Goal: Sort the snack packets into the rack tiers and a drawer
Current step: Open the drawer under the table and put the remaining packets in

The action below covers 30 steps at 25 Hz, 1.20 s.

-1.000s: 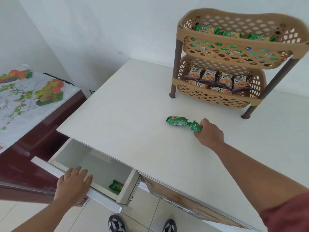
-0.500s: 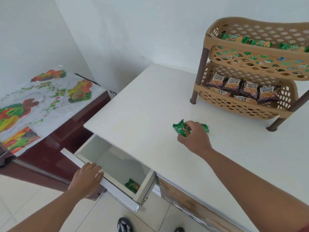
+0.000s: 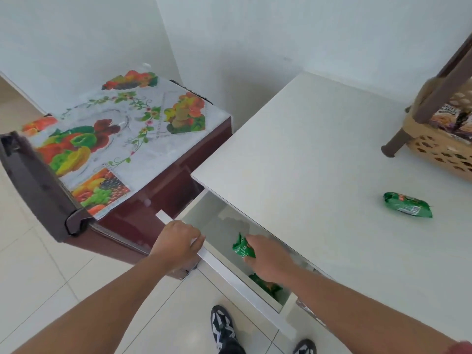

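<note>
My right hand (image 3: 270,260) is over the open white drawer (image 3: 212,221), shut on a green snack packet (image 3: 241,247) that it holds inside the drawer opening. Another green packet (image 3: 265,286) lies on the drawer bottom under that hand. My left hand (image 3: 177,242) grips the drawer's front edge. A third green packet (image 3: 407,208) lies on the white tabletop (image 3: 319,154) to the right. The tan rack (image 3: 441,149) stands at the far right, its lower tier holding peanut packets (image 3: 445,117).
A dark red fridge with a fruit-print cover (image 3: 115,134) stands left of the table, close to the drawer. Pale floor tiles and my shoes (image 3: 224,328) are below. White walls (image 3: 255,34) close the corner behind the table.
My right hand lifted one green packet off the tabletop and carried it left and down into the drawer. One packet stayed on the table. The view swung left, so most of the rack left the frame.
</note>
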Tool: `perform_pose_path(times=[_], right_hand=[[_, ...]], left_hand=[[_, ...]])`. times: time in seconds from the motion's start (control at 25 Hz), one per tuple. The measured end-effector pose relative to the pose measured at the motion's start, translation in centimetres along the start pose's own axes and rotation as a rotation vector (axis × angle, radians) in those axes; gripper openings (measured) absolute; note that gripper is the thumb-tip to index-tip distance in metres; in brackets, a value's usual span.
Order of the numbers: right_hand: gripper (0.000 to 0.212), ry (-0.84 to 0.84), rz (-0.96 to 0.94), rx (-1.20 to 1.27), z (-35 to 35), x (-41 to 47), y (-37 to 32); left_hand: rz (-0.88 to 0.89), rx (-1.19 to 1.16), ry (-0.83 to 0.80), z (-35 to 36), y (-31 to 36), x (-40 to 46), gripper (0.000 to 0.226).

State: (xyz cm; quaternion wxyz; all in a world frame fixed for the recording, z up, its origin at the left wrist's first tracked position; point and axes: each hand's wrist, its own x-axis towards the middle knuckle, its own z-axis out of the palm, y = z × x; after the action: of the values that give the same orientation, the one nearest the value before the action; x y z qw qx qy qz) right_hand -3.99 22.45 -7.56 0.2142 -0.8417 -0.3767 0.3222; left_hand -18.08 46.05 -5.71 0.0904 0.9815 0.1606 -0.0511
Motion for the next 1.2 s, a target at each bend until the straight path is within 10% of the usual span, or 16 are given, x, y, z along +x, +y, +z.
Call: perform_pose_path(times=[0.72,1.2], right_hand=[[0.019,-0.211,0.269,0.002,11.8,10.2,5.0],[0.031,-0.051,0.024,0.194,0.9,2.5,-1.3]], left_hand=[[0.108,-0.183,0.149,4.4,-2.5,2.1,0.019],[0.080,-0.052,0.114,3.7,-1.6,1.7,0.021]])
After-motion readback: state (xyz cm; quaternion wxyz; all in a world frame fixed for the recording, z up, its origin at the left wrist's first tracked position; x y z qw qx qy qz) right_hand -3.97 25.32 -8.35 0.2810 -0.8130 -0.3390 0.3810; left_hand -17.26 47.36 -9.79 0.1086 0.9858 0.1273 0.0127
